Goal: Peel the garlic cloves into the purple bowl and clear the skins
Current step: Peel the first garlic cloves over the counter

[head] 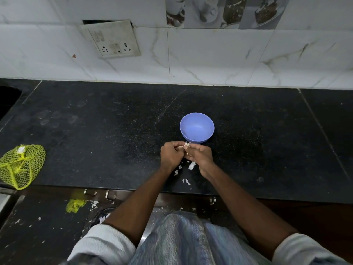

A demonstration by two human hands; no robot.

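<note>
The purple bowl [197, 128] stands upright on the black counter, and nothing shows inside it. Just in front of its near rim, my left hand [171, 156] and my right hand [201, 154] meet and pinch one small garlic clove [186, 146] between their fingertips. A pale strip of skin hangs from the clove. Most of the clove is hidden by my fingers. Loose white garlic skins [191, 166] lie on the counter below my hands, with more skin scraps [186, 181] closer to the front edge.
A yellow net bag [20, 165] lies at the counter's left front edge. The black counter [95, 131] runs back to a tiled wall with a socket plate [112, 40]. Skin scraps and a yellow net piece [75, 205] lie on the floor.
</note>
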